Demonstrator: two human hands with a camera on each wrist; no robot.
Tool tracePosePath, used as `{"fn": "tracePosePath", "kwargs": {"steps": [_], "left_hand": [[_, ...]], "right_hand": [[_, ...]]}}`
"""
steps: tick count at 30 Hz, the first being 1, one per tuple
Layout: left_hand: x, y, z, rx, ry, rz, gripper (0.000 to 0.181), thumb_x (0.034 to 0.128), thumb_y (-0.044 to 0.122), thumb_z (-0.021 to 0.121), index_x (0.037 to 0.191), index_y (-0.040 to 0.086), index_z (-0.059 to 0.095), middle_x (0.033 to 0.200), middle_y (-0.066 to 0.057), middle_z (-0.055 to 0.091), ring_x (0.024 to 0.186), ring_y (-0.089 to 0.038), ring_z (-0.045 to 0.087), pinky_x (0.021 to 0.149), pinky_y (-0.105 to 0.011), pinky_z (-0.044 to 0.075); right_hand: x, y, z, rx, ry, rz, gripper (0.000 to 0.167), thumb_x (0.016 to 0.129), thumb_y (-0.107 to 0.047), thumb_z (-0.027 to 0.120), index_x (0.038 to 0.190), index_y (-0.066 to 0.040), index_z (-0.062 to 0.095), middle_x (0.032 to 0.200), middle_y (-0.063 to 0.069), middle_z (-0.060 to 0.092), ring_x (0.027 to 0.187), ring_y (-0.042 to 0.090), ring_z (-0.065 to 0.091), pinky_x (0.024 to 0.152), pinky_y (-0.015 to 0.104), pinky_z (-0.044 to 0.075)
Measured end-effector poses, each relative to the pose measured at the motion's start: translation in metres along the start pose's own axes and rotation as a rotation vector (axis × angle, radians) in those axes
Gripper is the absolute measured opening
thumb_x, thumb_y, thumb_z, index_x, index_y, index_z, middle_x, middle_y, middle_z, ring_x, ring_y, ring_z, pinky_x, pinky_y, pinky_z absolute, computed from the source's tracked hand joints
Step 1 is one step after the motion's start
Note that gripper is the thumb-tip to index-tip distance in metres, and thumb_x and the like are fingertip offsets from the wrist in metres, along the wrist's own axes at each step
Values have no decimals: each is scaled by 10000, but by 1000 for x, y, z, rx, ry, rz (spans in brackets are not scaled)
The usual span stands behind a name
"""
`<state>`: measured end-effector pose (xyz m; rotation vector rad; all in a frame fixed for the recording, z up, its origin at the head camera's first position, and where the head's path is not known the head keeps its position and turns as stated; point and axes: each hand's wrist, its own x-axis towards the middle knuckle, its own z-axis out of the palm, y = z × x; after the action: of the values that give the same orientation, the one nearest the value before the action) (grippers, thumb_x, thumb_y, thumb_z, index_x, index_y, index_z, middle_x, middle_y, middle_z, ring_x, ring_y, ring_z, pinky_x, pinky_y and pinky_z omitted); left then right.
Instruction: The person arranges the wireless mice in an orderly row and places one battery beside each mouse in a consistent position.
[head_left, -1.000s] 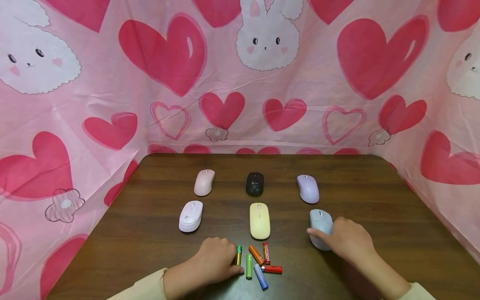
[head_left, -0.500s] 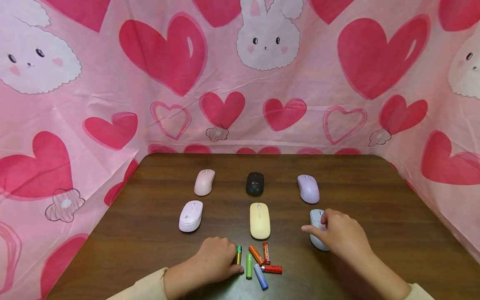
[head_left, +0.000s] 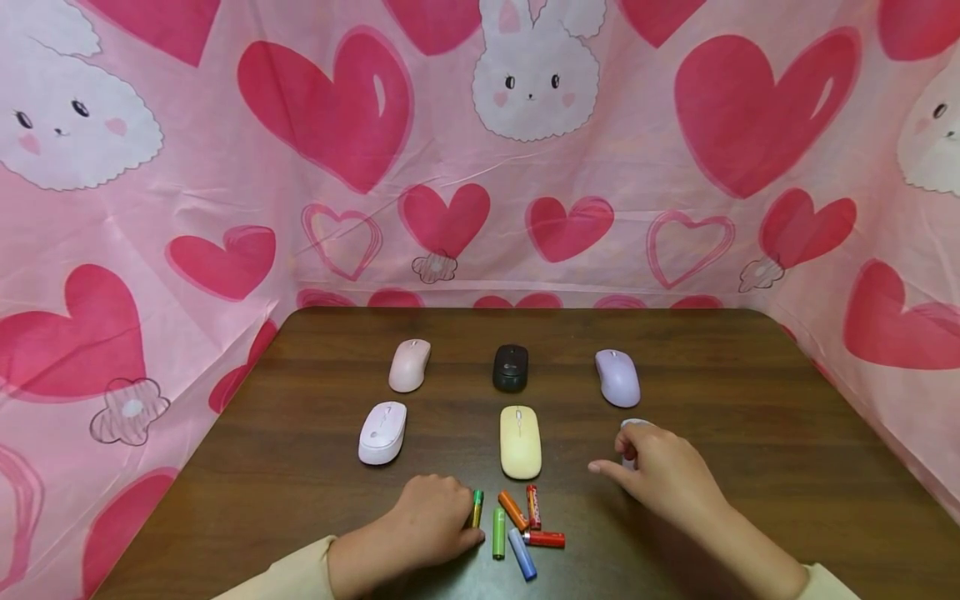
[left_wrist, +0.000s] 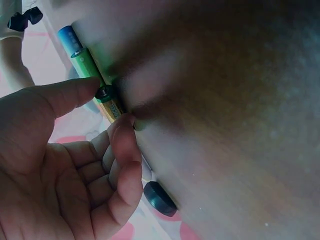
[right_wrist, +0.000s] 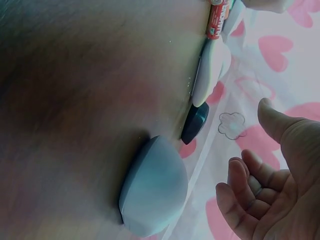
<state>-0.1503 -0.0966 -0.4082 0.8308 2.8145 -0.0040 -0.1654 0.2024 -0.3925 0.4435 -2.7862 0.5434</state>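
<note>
Pinching green-and-gold cylindrical battery [head_left: 477, 508] with left hand [head_left: 431, 517]; grasping nothing with right hand [head_left: 671, 471]. Possibly could roll away neighbouring light-green cylindrical battery [head_left: 498, 533], if sweeping sideways.

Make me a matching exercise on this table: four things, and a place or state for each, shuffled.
1. left hand
2. yellow mouse
3. right hand
4. black mouse

A. near the grey mouse, not gripping it
B. between the pink mouse and the purple mouse
C. pinching a green-gold battery
D. closest mouse to the loose batteries

Pairs: 1-C, 2-D, 3-A, 4-B
</note>
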Motion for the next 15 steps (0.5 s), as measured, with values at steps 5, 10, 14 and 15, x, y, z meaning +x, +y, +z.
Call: {"fn": "tracePosePath", "kwargs": {"steps": [5, 10, 14, 15], "left_hand": [[-2, -1, 2, -6, 65, -4, 400, 834, 417, 697, 585, 175, 498, 599, 47, 477, 530, -141, 468, 458, -365, 404], [-3, -3, 4, -17, 119, 1, 376, 813, 348, 708, 578, 186, 464, 588, 59, 456, 516, -145, 458, 441, -360, 384], [-3, -4, 5, -16, 147, -2, 357, 782, 300, 717, 570, 187, 454, 579, 59, 458, 508, -152, 466, 436, -365, 392], [-3, -5, 5, -18, 146, -5, 354, 779, 293, 719, 570, 186, 454, 578, 58, 458, 507, -153, 467, 436, -366, 393]], "right_hand": [[0, -1, 1, 3, -10, 3, 383, 727, -429, 830, 735, -162, 554, 656, -67, 471, 578, 64, 424, 530, 285, 384], [0, -2, 2, 8, -29, 7, 375, 729, -429, 828, 741, -163, 563, 656, -71, 486, 586, 64, 435, 539, 291, 397], [-1, -3, 3, 31, -83, -12, 340, 728, -408, 832, 751, -172, 588, 667, -92, 505, 599, 44, 445, 561, 284, 421], [-1, -3, 4, 40, -100, -22, 331, 730, -404, 832, 755, -174, 595, 675, -100, 513, 607, 40, 453, 567, 283, 430]]}}
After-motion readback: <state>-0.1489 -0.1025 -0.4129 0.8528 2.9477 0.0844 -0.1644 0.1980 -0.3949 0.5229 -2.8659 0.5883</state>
